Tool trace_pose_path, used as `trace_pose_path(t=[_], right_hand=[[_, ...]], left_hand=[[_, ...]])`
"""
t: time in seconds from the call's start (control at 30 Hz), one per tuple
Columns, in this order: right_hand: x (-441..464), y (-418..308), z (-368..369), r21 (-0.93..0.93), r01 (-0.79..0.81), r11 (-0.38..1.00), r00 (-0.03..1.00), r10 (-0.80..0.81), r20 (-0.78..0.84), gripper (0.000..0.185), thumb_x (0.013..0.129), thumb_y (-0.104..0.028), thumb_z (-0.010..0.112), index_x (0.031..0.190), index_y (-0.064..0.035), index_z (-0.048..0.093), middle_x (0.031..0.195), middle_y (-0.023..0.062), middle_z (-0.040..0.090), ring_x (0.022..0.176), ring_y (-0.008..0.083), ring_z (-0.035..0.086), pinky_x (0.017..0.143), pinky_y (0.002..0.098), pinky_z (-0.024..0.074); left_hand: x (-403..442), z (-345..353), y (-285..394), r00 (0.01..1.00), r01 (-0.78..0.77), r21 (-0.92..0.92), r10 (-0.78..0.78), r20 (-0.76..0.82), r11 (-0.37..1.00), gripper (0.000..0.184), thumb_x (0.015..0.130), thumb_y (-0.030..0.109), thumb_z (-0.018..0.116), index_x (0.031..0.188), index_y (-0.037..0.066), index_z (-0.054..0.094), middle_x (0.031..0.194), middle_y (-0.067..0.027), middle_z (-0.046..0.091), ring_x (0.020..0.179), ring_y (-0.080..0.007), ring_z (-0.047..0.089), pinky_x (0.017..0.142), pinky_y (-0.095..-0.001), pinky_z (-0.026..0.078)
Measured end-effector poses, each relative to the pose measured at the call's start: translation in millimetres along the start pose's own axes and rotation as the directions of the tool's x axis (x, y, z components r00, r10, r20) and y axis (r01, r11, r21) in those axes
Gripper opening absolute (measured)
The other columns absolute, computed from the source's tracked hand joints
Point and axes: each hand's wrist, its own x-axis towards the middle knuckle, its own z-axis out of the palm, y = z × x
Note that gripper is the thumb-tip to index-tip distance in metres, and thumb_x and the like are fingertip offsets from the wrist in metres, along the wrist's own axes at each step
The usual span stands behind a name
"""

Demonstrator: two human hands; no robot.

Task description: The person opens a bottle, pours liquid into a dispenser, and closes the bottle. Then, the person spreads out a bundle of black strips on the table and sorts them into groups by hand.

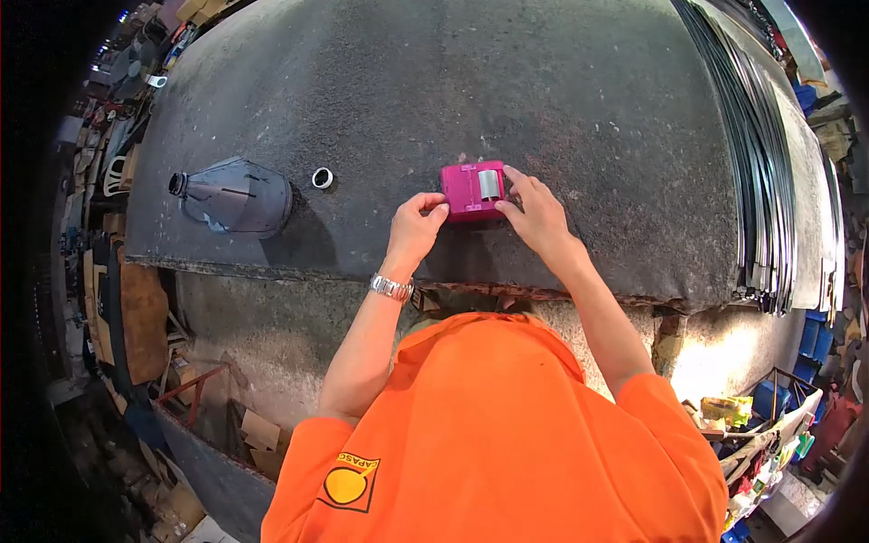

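Observation:
A bright pink box-shaped object (463,191) with a curved silver part in its right side sits on the dark worktop (380,81). My left hand (417,228) pinches its left front corner between thumb and fingers. On the opposite side, my right hand (540,217) grips the right end, index finger at the back and thumb at the front. The exact kind of the pink object cannot be made out. To the left lies a grey metal can (240,196) with a tapered body, a handle and a dark round mouth. A small white ring-shaped cap (322,178) is between them.
Long thin dark metal strips (756,172) lie in a bundle along the worktop's right side. The front edge (226,269) of the worktop is close to my body. Below left stands a bin (217,462) with cardboard; a cluttered cart (760,425) is at lower right.

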Motion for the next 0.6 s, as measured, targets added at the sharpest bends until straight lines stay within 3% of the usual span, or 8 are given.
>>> trace_pose_path(t=[0.27,0.4,0.6], right_hand=[[24.9,15.1,-8.5,-0.078,0.063,0.995,0.975,-0.045,0.217,0.065,0.091,-0.038,0.071,0.149,-0.0173,0.049,0.12,0.0149,0.062,0.117,0.0356,0.059,0.097,0.0473,0.0496],[29.7,20.9,-12.8,-0.088,0.119,0.989,0.962,-0.092,0.258,0.066,0.092,-0.043,0.069,0.15,-0.0202,0.049,0.122,0.0149,0.062,0.12,0.036,0.059,0.1,0.0476,0.0487],[28.0,20.0,-19.6,-0.065,0.066,0.996,0.953,-0.044,0.299,0.072,0.088,-0.046,0.072,0.151,-0.0211,0.048,0.127,0.0158,0.061,0.121,0.0363,0.058,0.101,0.0479,0.0484]], left_hand=[[21.2,8.1,8.6,0.996,0.085,-0.059,-0.085,0.006,0.995,0.025,0.095,0.02,0.072,0.113,0.002,0.074,0.089,0.0016,0.068,0.077,-0.0077,0.058,0.07,-0.0252,0.047],[17.5,4.4,32.1,0.973,0.232,-0.152,-0.227,0.047,0.961,0.022,0.095,0.023,0.073,0.11,0.007,0.075,0.085,0.0043,0.066,0.074,-0.0055,0.056,0.065,-0.0249,0.045],[15.4,6.6,36.8,0.908,0.415,-0.306,-0.41,0.084,0.857,0.017,0.096,0.026,0.071,0.105,0.011,0.074,0.079,0.0076,0.061,0.07,-0.0038,0.054,0.059,-0.0244,0.043]])
